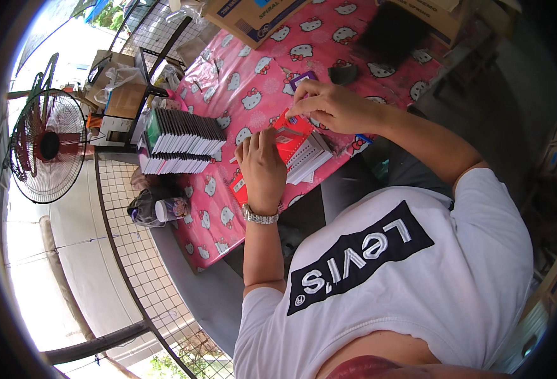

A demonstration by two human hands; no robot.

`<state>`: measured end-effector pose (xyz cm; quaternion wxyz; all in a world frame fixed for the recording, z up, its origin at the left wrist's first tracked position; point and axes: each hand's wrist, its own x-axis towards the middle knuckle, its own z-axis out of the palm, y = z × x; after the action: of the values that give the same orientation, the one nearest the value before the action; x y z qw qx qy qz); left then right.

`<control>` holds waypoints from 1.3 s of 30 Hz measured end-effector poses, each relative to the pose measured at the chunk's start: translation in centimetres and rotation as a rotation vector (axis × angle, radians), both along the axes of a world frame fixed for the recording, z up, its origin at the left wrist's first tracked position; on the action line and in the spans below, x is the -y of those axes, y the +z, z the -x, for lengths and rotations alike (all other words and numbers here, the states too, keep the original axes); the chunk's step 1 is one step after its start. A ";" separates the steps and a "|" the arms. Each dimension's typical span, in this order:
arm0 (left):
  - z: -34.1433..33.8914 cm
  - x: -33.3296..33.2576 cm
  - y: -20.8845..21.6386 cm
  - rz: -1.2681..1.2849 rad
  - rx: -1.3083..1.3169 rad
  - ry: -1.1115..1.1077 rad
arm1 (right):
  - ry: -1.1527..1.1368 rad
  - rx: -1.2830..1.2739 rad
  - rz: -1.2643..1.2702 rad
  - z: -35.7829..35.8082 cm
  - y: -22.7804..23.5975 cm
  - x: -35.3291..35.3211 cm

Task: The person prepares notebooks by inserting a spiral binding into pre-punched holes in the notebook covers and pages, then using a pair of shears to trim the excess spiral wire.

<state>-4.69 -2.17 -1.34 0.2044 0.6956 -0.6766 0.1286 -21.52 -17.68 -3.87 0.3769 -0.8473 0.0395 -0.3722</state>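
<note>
Small spiral notebooks with red covers lie in a stack near the table edge in front of me, white page edges facing my body. My left hand, with a metal watch on its wrist, bends its fingers down onto the left side of the top red cover. At the far edge of the same cover, my right hand has thumb and fingertips pinched together. Another red cover shows beside my left wrist. Just beyond my right fingers lies a purple-edged piece, and past it a dark object.
Stacked dark-backed notebooks stand on the left of the pink patterned tablecloth. Cardboard boxes sit along the far side. A bag and a lidded jar rest at the left edge, with a fan further left.
</note>
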 end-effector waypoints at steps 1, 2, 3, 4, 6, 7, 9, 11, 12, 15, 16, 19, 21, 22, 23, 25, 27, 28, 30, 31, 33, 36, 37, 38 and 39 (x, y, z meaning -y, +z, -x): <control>0.1 0.1 0.2 -0.002 0.001 -0.014 | -0.017 0.021 -0.002 0.1 -0.2 -0.1; 0.2 0.0 0.4 -0.003 0.004 -0.025 | -0.009 0.021 0.005 0.1 -0.1 -0.3; 0.2 0.0 0.3 -0.008 -0.012 -0.024 | 0.000 0.021 0.011 0.3 0.1 -0.5; 0.2 0.1 0.2 -0.013 -0.029 -0.024 | 0.010 0.022 0.018 0.3 0.2 -0.7; 0.1 0.4 0.1 0.000 -0.033 -0.027 | -0.049 0.040 -0.016 0.2 -0.2 -0.9; 0.2 0.4 0.0 0.018 -0.024 -0.024 | -0.079 0.050 -0.033 0.2 -0.3 -1.0; 0.5 0.2 -0.3 0.041 -0.015 -0.016 | -0.038 0.029 -0.022 0.3 -0.2 -0.9; 0.8 0.1 -0.2 0.060 -0.008 -0.012 | -0.004 0.002 0.005 0.5 0.2 -0.9; 0.7 0.0 -0.2 0.055 -0.011 -0.012 | 0.010 -0.016 0.026 0.6 0.4 -0.8; 0.7 -0.1 -0.2 0.044 -0.020 -0.021 | 0.061 -0.054 0.039 0.8 0.4 -0.4; 0.7 -0.1 -0.2 0.040 -0.021 -0.026 | 0.079 -0.063 0.035 0.8 0.3 -0.2; 0.9 0.3 0.0 0.041 -0.025 -0.069 | 0.115 -0.195 -0.232 0.5 -0.1 0.0; 1.0 0.2 0.2 0.056 -0.023 -0.068 | 0.079 -0.168 -0.187 0.9 1.8 -1.2; 1.2 0.0 0.2 0.066 -0.023 -0.058 | 0.061 -0.155 -0.165 0.9 2.4 -1.6; 1.5 0.0 0.3 0.076 -0.024 -0.056 | 0.062 -0.096 -0.072 1.0 2.3 -1.5; 1.1 0.1 0.2 0.038 -0.027 -0.068 | 0.068 0.020 0.117 0.8 1.7 -1.3; 0.7 -0.1 0.3 -0.003 -0.033 -0.068 | 0.050 0.061 0.255 0.3 1.0 -0.5; 0.6 -0.3 0.4 -0.022 -0.040 -0.066 | 0.041 0.082 0.325 0.0 0.6 -0.2; 0.5 -0.3 0.2 -0.030 -0.053 -0.068 | 0.169 0.020 0.029 -0.2 0.0 0.4; 0.5 -0.3 0.1 -0.024 -0.057 -0.071 | 0.232 -0.011 -0.120 -0.3 -0.4 0.5; 0.7 -0.1 0.0 -0.007 -0.061 -0.059 | 0.251 -0.098 -0.321 -0.4 -0.7 0.0; 1.4 -0.1 0.1 0.029 -0.054 -0.029 | 0.098 -0.100 -0.165 0.3 1.0 -2.0; 1.6 -0.1 0.2 0.044 -0.047 -0.030 | 0.015 -0.079 -0.037 0.4 1.6 -2.4; 1.9 0.0 0.3 0.058 -0.041 -0.039 | 0.002 -0.078 0.005 0.5 1.6 -2.2; 2.0 0.1 0.2 0.043 -0.038 -0.051 | -0.013 -0.078 0.047 0.6 1.5 -2.0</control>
<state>-6.65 -2.28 -1.11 0.2352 0.6760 -0.6872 0.1244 -22.10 -15.70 -2.36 0.3529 -0.8695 0.0509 -0.3419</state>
